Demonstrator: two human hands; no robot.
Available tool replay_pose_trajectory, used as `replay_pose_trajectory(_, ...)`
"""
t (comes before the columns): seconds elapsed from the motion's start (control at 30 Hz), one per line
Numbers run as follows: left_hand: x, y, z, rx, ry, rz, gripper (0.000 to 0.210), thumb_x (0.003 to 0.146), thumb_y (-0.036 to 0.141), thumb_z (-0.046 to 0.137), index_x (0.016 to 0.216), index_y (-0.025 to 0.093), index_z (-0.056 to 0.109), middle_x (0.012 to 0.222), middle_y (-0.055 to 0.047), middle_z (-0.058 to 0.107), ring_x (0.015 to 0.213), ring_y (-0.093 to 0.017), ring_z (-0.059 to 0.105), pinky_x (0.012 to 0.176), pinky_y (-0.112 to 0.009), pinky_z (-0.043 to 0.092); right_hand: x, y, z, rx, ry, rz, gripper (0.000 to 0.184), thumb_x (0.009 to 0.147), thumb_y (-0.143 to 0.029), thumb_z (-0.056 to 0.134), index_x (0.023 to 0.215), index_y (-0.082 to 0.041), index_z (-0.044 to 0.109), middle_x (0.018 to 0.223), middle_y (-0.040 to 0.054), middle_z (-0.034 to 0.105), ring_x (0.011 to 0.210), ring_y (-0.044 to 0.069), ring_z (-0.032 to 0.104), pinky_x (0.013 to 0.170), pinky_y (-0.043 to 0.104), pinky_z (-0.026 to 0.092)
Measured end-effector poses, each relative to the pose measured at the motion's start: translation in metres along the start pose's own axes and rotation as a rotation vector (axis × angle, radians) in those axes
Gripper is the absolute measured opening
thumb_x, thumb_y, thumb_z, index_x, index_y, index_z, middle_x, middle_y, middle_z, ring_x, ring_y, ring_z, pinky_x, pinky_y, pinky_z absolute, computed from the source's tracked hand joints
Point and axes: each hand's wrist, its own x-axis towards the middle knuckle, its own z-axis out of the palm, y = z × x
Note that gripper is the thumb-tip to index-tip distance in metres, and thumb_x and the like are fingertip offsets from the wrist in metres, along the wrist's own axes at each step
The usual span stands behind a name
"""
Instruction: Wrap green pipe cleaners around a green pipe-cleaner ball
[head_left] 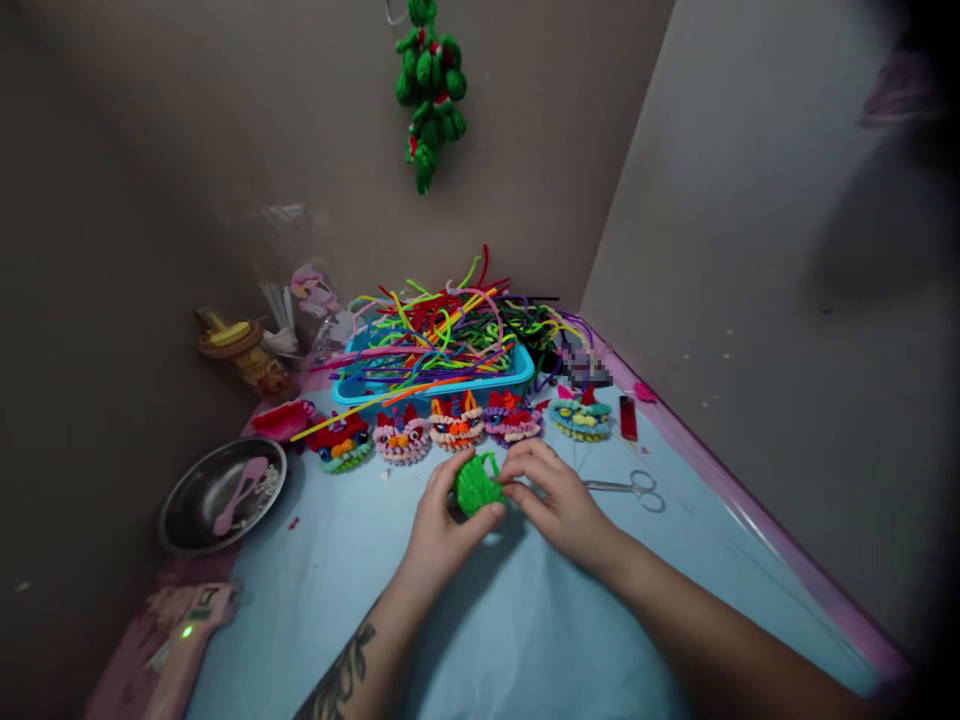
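Observation:
A bright green rounded piece point(478, 484), apparently made of fuzzy pipe cleaner, is held above the blue table cover. My left hand point(439, 520) grips it from the left, with the fingers behind and the thumb along the lower edge. My right hand point(559, 505) is closed at its right edge, fingertips pinching there beside a small green loop at the top. Exactly what lies between those fingertips is hidden. Just beyond my hands, several colourful animal-face pieces stand in a row, among them an orange and white one point(457, 421). Scissors point(626, 488) lie to the right of my right hand.
A blue tray point(435, 388) heaped with pipe cleaners point(450, 330) stands at the back. At left are a metal bowl point(184, 505) holding a pink scoop point(241, 492), and a pink device point(191, 650) with a green light. Green figures point(430, 90) hang on the wall.

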Motion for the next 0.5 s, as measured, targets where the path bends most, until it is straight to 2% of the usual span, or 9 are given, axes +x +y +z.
replay_pose_trajectory(0.13,0.0014,-0.004,0.0002,0.034,0.005,0.018,0.061,0.067,0.029,0.076,0.124,0.024,0.055,0.123,-0.011,0.059,0.114,-0.029,0.055,0.091,-0.041,0.049,-0.0014,-0.0003,-0.0002,-0.068,0.004,-0.102,0.017,0.086,-0.007,0.046,0.084,-0.022,0.053,0.089,0.0049,0.054,0.089,0.02,0.052,0.077,0.035,0.045)
replay_pose_trajectory(0.3,0.0031,-0.0096,-0.0011,0.083,0.047,0.016,0.059,0.066,0.028,0.076,0.121,0.024,0.056,0.122,-0.01,0.058,0.112,-0.028,0.056,0.091,-0.041,0.048,-0.0046,-0.0066,-0.0039,-0.003,0.074,-0.307,0.017,0.088,-0.007,0.042,0.087,-0.023,0.049,0.084,0.0035,0.051,0.084,0.019,0.05,0.078,0.037,0.044)
replay_pose_trajectory(0.4,0.0035,-0.0082,-0.0015,0.019,0.044,-0.007,0.059,0.066,0.029,0.076,0.122,0.024,0.055,0.122,-0.011,0.06,0.109,-0.027,0.058,0.088,-0.04,0.049,-0.0083,-0.0053,-0.0038,0.07,0.091,-0.264,0.013,0.089,-0.014,0.046,0.096,-0.024,0.052,0.09,0.0045,0.053,0.09,0.02,0.051,0.082,0.037,0.044)
replay_pose_trajectory(0.5,0.0041,-0.003,-0.002,-0.106,0.018,-0.067,0.062,0.067,0.035,0.075,0.123,0.023,0.052,0.121,-0.011,0.06,0.102,-0.026,0.061,0.083,-0.038,0.051,-0.0102,-0.0003,-0.0005,0.175,0.091,-0.088,0.028,0.09,-0.028,0.05,0.118,-0.025,0.047,0.105,0.0081,0.055,0.099,0.022,0.053,0.086,0.038,0.045)
